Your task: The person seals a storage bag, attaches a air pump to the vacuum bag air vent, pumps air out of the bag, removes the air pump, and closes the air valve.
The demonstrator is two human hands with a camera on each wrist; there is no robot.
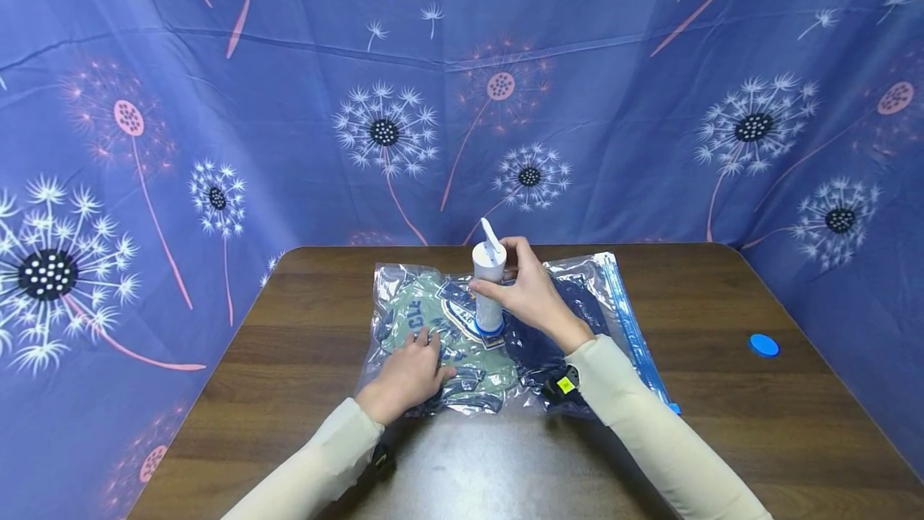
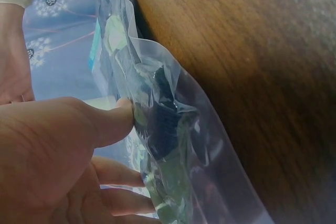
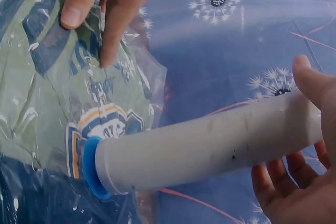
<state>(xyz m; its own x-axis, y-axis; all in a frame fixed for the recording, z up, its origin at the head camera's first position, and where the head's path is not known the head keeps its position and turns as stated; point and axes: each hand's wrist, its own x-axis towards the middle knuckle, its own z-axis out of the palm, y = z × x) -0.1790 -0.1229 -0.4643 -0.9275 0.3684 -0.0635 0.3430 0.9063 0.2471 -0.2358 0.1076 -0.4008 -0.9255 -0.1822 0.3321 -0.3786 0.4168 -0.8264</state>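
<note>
A clear vacuum storage bag [image 1: 530, 404] lies on the table with folded clothes inside, a green printed garment [image 1: 426, 303] on the left and a dark navy one [image 1: 588, 299] on the right. On the bag's middle stands a white hand pump [image 1: 488, 307], upright, its blue base ring [image 3: 93, 166] against the plastic. My right hand [image 1: 530, 287] grips the upper part of the pump's barrel between thumb and fingers. Spread fingers of my left hand [image 1: 411, 371] rest on the bag over the green garment; in the left wrist view the thumb [image 2: 113, 124] touches the plastic.
A round blue cap [image 1: 763, 345] lies on the wooden table [image 1: 700, 303] at the right. The bag's blue zip edge [image 1: 635, 327] runs along its right side, with a slider at the near end. Blue dandelion-print cloth [image 1: 613, 143] hangs behind the table.
</note>
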